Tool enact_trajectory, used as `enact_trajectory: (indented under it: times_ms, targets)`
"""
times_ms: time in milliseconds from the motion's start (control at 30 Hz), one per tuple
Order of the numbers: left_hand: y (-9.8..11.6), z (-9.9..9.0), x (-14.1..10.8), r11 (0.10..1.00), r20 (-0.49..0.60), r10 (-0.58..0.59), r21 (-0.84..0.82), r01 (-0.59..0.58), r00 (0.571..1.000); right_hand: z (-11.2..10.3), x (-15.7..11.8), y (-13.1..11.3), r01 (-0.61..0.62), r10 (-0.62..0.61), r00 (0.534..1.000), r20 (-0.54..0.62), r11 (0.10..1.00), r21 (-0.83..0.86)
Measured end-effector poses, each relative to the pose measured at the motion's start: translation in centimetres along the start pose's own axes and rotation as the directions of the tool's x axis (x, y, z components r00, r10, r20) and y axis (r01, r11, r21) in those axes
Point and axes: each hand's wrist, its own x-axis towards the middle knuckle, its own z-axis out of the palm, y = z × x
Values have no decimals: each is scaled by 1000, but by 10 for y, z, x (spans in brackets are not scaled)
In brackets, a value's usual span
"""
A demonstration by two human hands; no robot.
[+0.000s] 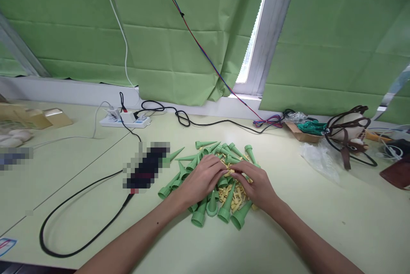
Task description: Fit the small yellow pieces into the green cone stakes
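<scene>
In the head view, the left hand [206,178] and right hand [256,182], fingertips nearly closed, seem to pinch one small yellow piece [228,172]. Below, green cones [199,217] and loose yellow pieces [236,197] lie mixed on the desk [307,227]; handling seems unfinished, how far I cannot tell.

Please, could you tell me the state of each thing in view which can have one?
Left hand: curled, grip unclear
Right hand: curled, grip unclear
Green cones: loosely heaped
Yellow pieces: loose, among the cones
Power strip: plugs inserted
Green curtains: drawn, with a gap
Plastic bag: crumpled
Cardboard box: open
</scene>
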Motion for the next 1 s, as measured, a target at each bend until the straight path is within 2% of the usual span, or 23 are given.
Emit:
enact_trajectory:
  times_ms: [133,400,567,1000]
  targets:
    - [-1,0,-1,999,24,-35,16,34,999,-2,1,2,9,-9,1000,3,1000,-20]
    - [-1,-1,-4,988,179,-122,119,101,976,-10,4,5,-57,54,996,-66,997,-56]
    - [-2,-1,-5,979,251,-173,153,137,952,-10,3,6,-64,60,996,-68,996,-59]
    - [0,-2,-5,979,256,-189,129,161,948,-9,3,6,-94,91,994,-56,994,-47]
